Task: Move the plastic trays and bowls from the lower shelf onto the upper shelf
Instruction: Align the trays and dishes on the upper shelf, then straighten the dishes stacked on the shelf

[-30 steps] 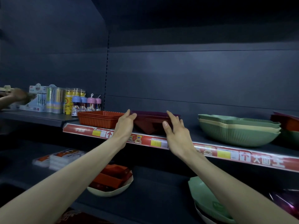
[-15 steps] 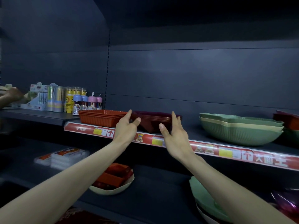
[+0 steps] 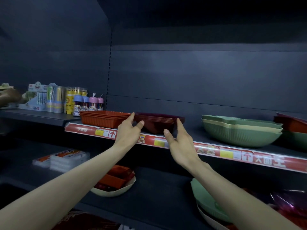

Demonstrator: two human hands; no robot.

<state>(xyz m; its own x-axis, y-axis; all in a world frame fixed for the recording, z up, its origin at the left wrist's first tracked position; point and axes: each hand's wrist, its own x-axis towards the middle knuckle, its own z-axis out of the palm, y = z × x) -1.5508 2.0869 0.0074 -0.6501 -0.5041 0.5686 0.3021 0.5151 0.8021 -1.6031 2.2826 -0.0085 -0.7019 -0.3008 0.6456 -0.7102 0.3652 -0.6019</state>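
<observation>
A stack of dark red trays [image 3: 157,123] sits on the upper shelf [image 3: 193,136], next to a stack of orange trays [image 3: 103,118]. My left hand [image 3: 129,130] is at the dark stack's left end, fingers straight, index tip at the rim. My right hand [image 3: 179,140] is at its right end, fingers straight, thumb spread. Neither hand grips it. Green and cream bowls [image 3: 239,130] stand further right on this shelf. On the lower shelf [image 3: 157,188] are a cream bowl [image 3: 116,192] holding red trays [image 3: 116,177] and a green bowl [image 3: 204,201].
Small bottles and cans [image 3: 79,102] stand on the neighbouring shelf to the left, where another person's hand [image 3: 10,97] reaches. White packets [image 3: 66,158] lie at the lower left. A red tray [image 3: 290,123] and a purple transparent piece [image 3: 289,201] are at the right.
The dark red stack stays put on the upper shelf. Both hands remain at its ends; their thumbs have spread away from the fingers and the right hand has eased slightly left.
</observation>
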